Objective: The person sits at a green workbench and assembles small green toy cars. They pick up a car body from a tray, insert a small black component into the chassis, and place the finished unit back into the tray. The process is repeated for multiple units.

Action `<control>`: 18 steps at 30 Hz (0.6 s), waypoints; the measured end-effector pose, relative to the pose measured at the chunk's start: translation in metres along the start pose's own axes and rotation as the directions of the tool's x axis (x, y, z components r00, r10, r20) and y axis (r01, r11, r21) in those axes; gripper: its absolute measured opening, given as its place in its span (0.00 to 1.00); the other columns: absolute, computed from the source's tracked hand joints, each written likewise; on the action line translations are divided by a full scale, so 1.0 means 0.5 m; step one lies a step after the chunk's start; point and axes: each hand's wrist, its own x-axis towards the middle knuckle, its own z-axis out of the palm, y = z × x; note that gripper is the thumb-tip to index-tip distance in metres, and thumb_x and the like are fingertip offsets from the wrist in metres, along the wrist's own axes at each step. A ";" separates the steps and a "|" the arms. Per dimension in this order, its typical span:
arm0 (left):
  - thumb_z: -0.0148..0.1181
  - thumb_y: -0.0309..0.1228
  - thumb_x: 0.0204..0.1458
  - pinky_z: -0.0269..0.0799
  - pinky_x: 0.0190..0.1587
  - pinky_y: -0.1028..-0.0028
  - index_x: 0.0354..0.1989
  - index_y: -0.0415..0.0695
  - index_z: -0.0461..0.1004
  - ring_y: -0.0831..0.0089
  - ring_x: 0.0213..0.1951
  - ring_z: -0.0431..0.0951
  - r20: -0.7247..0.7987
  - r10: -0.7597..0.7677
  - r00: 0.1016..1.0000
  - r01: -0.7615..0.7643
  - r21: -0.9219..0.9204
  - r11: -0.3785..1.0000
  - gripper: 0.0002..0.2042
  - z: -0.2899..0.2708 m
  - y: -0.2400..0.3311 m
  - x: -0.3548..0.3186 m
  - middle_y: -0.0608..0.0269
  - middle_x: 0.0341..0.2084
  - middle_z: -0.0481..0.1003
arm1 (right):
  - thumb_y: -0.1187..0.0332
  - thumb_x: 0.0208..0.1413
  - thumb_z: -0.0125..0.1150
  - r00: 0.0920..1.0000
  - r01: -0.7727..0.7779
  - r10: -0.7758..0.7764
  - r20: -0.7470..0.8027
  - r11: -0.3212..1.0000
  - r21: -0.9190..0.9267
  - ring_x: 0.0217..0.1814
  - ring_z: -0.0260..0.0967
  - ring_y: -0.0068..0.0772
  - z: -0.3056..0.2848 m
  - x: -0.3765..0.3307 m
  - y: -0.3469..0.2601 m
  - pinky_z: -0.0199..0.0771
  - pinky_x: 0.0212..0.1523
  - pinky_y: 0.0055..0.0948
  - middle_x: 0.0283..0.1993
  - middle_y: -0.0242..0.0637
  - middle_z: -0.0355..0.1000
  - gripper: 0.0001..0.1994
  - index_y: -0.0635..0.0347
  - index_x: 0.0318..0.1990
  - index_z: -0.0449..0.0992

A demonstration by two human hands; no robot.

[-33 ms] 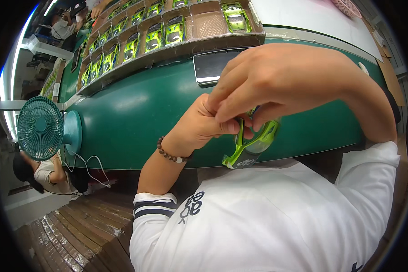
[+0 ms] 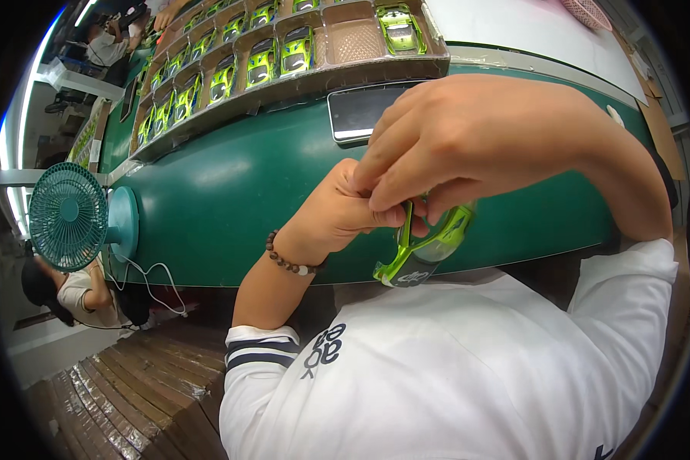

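Observation:
Just above the table's near edge, a bright green toy car body [image 2: 415,264] with dark markings and see-through parts is held tilted. My left hand [image 2: 345,211], closed, grips its upper edge between thumb and fingers. Over it bends my right hand [image 2: 445,142], its fingers drawn together at the car body's upper end beside the left thumb. That hand covers much of the car body, and whether a smaller part sits between the fingertips is hidden.
A compartment tray [image 2: 284,86] of similar green toy cars stands at the back of the green table [image 2: 222,192]. A phone [image 2: 360,115] lies behind my hands. At the left are a teal fan [image 2: 70,215] with a white cable and a seated person [image 2: 84,295]. Cardboard [image 2: 123,399] is stacked below.
My right hand has shifted very slightly to the right. The car body has tilted a little in my fingers.

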 end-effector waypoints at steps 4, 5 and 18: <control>0.62 0.19 0.44 0.73 0.38 0.75 0.38 0.39 0.76 0.69 0.33 0.78 0.110 -0.060 0.992 0.065 -0.045 0.997 0.10 0.002 0.002 0.004 0.59 0.31 0.76 | 0.71 0.38 0.68 0.992 0.120 -0.119 -0.034 0.993 0.015 0.45 0.73 0.43 0.018 0.005 0.014 0.74 0.42 0.36 0.40 0.37 0.76 0.15 0.62 0.37 0.77; 0.62 0.19 0.44 0.73 0.38 0.74 0.37 0.39 0.76 0.69 0.34 0.78 0.123 -0.060 0.991 0.071 -0.091 0.993 0.10 0.001 -0.004 0.001 0.59 0.31 0.76 | 0.71 0.39 0.68 0.989 0.140 -0.139 -0.050 0.990 0.019 0.45 0.73 0.43 0.023 0.006 0.017 0.75 0.41 0.35 0.39 0.37 0.76 0.14 0.62 0.37 0.77; 0.60 0.22 0.49 0.72 0.40 0.77 0.36 0.36 0.76 0.72 0.35 0.77 0.112 -0.006 0.994 0.041 -0.312 0.949 0.06 -0.009 -0.044 0.007 0.57 0.32 0.76 | 0.73 0.40 0.67 0.969 0.152 -0.124 -0.212 0.981 0.121 0.41 0.75 0.43 0.067 -0.012 0.060 0.76 0.39 0.34 0.35 0.38 0.76 0.12 0.62 0.36 0.78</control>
